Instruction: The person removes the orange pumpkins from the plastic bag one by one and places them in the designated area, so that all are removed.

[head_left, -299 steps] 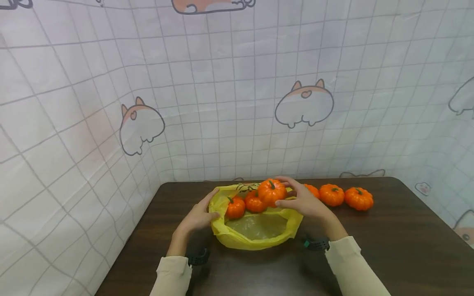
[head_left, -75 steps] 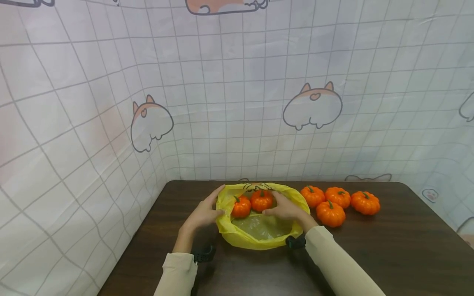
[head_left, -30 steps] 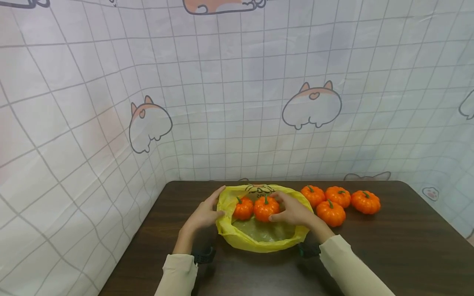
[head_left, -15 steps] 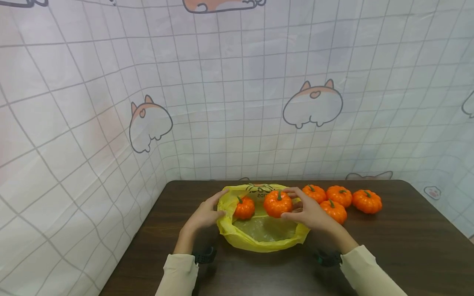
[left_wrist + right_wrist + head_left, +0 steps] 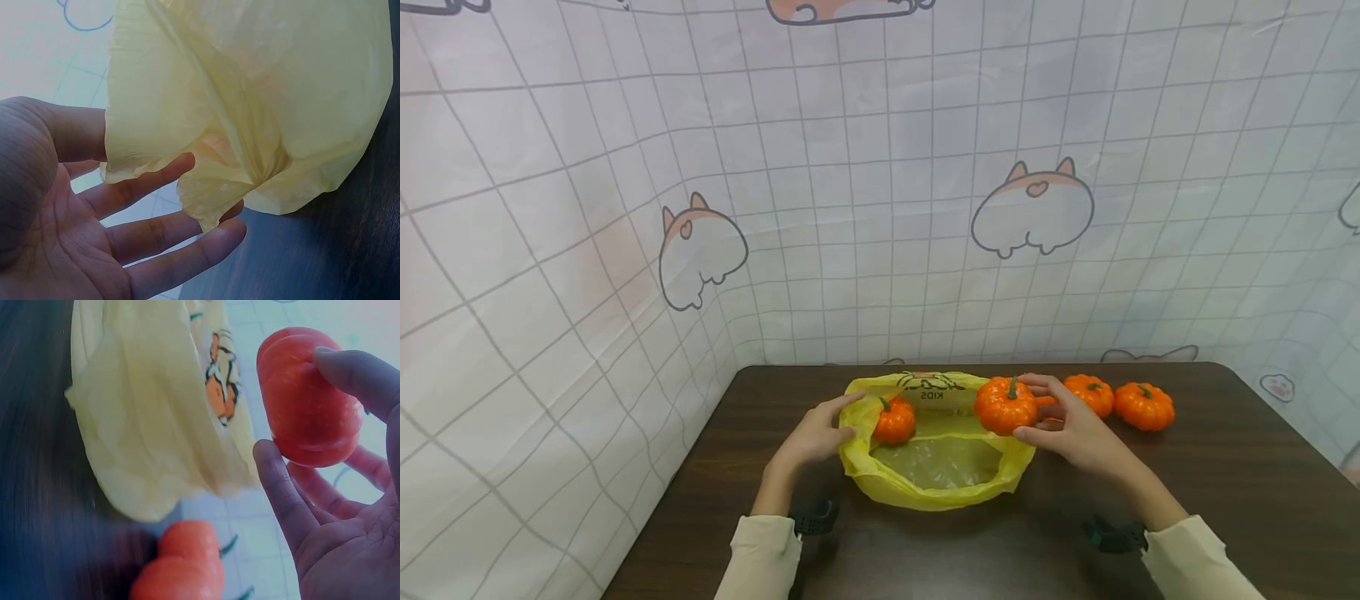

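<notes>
A yellow plastic bag [image 5: 887, 492] stands with its mouth wide, its rim folded and dark print on the inner far wall. My left hand [image 5: 812, 433] holds the bag's left rim; in the left wrist view the thumb [image 5: 78, 131] passes behind the yellow film and the fingers [image 5: 162, 237] reach along its edge. One small orange pumpkin [image 5: 895, 421] with a green stem sits inside the bag at the left. My right hand [image 5: 1075, 429] grips another pumpkin [image 5: 1006, 406] between thumb and fingertips, raised over the bag's right rim.
On the dark wooden table [image 5: 1210, 492], several more orange pumpkins stand right of the bag, among them a right-hand one [image 5: 1144, 406] and its neighbour [image 5: 1092, 393]. My right hand partly hides others. A white gridded cloth [image 5: 880, 275] hangs behind and at the sides.
My right hand has lifted a pumpkin out of the bag and moved it right, over the rim. Earlier, another pumpkin came to stand on the table. My left hand stays at the rim.
</notes>
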`<state>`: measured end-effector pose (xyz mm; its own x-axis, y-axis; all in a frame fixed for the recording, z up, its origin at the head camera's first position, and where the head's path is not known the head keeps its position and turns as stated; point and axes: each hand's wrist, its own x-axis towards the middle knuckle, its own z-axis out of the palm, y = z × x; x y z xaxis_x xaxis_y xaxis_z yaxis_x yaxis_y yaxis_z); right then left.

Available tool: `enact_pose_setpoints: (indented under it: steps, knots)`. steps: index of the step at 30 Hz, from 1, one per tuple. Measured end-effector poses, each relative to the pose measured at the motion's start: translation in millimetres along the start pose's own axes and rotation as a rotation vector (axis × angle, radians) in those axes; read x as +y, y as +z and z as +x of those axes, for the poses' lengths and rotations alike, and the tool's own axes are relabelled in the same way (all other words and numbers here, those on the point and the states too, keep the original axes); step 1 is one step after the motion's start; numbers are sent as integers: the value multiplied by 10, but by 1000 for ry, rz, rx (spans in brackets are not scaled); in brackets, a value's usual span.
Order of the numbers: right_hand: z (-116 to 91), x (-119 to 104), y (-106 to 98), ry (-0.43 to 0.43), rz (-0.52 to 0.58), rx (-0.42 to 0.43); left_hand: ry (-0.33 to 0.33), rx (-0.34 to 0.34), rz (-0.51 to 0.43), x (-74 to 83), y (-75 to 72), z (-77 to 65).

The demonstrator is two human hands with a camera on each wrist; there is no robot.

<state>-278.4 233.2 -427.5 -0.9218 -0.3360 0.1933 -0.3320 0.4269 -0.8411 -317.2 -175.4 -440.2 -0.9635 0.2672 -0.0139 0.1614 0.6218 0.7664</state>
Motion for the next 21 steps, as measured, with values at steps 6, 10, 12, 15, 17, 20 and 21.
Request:
enact_pose_setpoints:
  steps: [6,10,12,15,17,20,21]
  knots:
    - [-111,44,-194,40,-10,14,-1,1,-12,5,10,7]
    - [-151,94,-308,58,-46,20,5,4,-10,13,12,5]
    - [-165,121,-355,66,-61,22,14,5,-2,10,12,4]
    - [-184,161,-417,81,-75,15,25,11,13,3,18,-6]
    - [-191,181,-457,89,-70,11,27,11,17,-6,17,-11]
    - [-205,188,-537,90,-76,14,15,12,5,-7,16,-8]
    - [-212,183,-565,90,-72,17,8,13,-3,-6,15,-4]
